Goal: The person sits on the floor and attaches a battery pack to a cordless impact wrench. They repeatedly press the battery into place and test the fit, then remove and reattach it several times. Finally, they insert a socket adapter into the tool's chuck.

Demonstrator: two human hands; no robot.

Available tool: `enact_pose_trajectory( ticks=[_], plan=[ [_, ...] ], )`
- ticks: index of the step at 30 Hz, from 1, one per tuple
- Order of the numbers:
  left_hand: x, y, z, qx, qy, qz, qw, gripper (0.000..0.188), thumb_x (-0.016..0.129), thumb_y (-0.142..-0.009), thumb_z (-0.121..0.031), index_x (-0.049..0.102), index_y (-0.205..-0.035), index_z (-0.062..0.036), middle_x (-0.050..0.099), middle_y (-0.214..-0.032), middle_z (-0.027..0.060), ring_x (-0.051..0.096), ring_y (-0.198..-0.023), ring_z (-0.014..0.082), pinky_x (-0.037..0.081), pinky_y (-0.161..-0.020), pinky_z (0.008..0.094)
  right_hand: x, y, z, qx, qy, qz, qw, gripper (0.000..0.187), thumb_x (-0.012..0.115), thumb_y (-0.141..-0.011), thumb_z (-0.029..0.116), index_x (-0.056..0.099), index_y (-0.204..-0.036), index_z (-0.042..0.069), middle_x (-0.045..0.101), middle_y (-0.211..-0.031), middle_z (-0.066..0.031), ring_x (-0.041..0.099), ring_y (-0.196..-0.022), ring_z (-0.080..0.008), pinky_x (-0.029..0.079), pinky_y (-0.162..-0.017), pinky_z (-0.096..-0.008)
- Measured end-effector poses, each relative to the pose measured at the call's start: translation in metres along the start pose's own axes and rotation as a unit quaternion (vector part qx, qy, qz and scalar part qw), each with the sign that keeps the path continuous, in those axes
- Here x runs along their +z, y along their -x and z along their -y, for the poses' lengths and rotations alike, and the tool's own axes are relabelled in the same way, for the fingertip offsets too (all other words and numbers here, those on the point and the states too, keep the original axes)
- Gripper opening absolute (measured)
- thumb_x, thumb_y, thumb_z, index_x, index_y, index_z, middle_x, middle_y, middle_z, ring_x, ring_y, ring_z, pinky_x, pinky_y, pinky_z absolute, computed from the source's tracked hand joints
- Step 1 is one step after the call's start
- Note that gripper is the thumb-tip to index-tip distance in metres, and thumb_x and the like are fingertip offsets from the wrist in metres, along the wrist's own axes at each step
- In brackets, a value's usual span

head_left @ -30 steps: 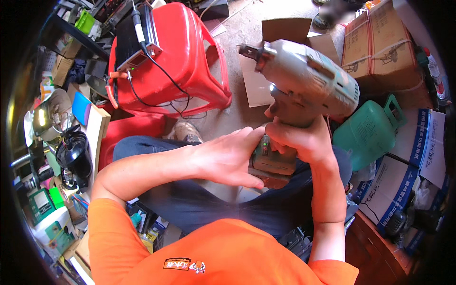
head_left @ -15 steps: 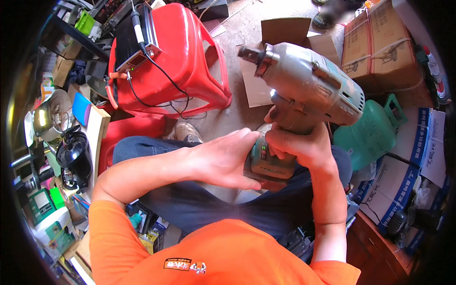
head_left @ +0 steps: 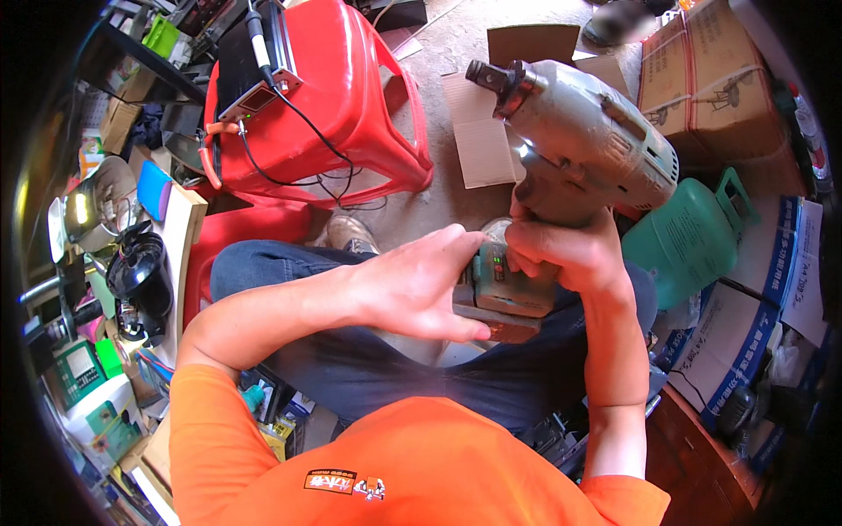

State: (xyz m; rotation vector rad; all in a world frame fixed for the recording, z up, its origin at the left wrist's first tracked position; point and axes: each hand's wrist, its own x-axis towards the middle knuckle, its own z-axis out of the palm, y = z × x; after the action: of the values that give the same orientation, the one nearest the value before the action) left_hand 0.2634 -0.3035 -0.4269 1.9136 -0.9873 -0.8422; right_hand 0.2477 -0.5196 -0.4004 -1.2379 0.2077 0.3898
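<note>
A worn grey-green cordless impact wrench is held up over my lap, its square drive pointing to the far left and a small light glowing under its nose. My right hand is closed round its handle. At the handle's foot sits the battery pack, with small green lights on its side. My left hand clasps the pack from the left, thumb along its near edge; the other fingers are partly hidden behind it.
A red plastic stool at the far left carries a black device with cables. An open cardboard box lies ahead. To the right are a green gas cylinder and a strapped carton. Clutter, including a metal pot, fills the left.
The impact wrench has shifted slightly right and away, with both hands still on it. A little more of the battery pack's near side shows. The whole view has moved slightly.
</note>
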Motion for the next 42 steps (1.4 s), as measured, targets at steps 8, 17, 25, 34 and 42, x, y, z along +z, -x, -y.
enact_pose_trajectory(
  ticks=[8,17,25,34,42],
  plan=[
    [-0.014,-0.008,0.007,0.031,0.067,-0.074,0.995,0.084,0.085,-0.068,-0.042,0.047,-0.13,0.0007,0.055,-0.117,0.0161,0.057,-0.11,0.0286,0.045,-0.096,0.0375,-0.023,0.0,-0.008,-0.14,-0.081,0.011,0.987,0.02,0.065,-0.075,-0.002,0.052,-0.089,0.001,0.05,-0.059,-0.0079,0.047,-0.043,-0.0162,0.044,-0.049,-0.0346],
    [-0.008,-0.036,0.015,-0.065,0.448,0.163,0.877,0.11,0.088,-0.068,-0.028,0.021,-0.149,0.001,0.041,-0.144,0.0146,0.039,-0.134,0.0211,0.031,-0.113,0.0374,-0.029,-0.018,-0.012,-0.238,-0.125,0.243,0.932,0.03,0.074,-0.068,-0.002,0.057,-0.093,0.002,0.058,-0.068,-0.0082,0.056,-0.054,-0.0188,0.049,-0.058,-0.0342],
    [-0.006,-0.035,0.004,-0.09,0.408,-0.02,0.908,0.096,0.083,-0.075,-0.018,0.025,-0.149,0.0003,0.053,-0.13,0.0111,0.051,-0.118,0.0176,0.041,-0.103,0.0346,-0.007,-0.034,-0.025,-0.154,0.114,-0.168,0.967,0.025,0.081,-0.075,0.015,0.062,-0.085,0.004,0.062,-0.079,-0.0001,0.057,-0.074,-0.0079,0.046,-0.067,-0.0256],
    [-0.015,-0.05,0.037,-0.101,0.406,-0.094,0.903,0.094,0.073,-0.073,-0.011,0.021,-0.15,0.0023,0.053,-0.123,0.0154,0.057,-0.108,0.0208,0.046,-0.096,0.0332,0.002,-0.078,-0.036,-0.209,-0.018,-0.243,0.947,0.016,0.074,-0.081,0.011,0.062,-0.088,0.002,0.062,-0.071,-0.0047,0.062,-0.063,-0.0147,0.048,-0.063,-0.0281],
    [0.0,-0.047,0.015,-0.081,0.112,-0.243,0.96,0.095,0.074,-0.061,-0.025,0.033,-0.143,-0.0008,0.04,-0.132,0.0276,0.045,-0.125,0.0407,0.037,-0.109,0.0397,0.001,-0.074,-0.039,-0.303,-0.065,-0.208,0.928,0.013,0.068,-0.079,0.003,0.055,-0.077,0.002,0.061,-0.067,-0.0064,0.062,-0.059,-0.0155,0.051,-0.061,-0.0296]
  ],
)
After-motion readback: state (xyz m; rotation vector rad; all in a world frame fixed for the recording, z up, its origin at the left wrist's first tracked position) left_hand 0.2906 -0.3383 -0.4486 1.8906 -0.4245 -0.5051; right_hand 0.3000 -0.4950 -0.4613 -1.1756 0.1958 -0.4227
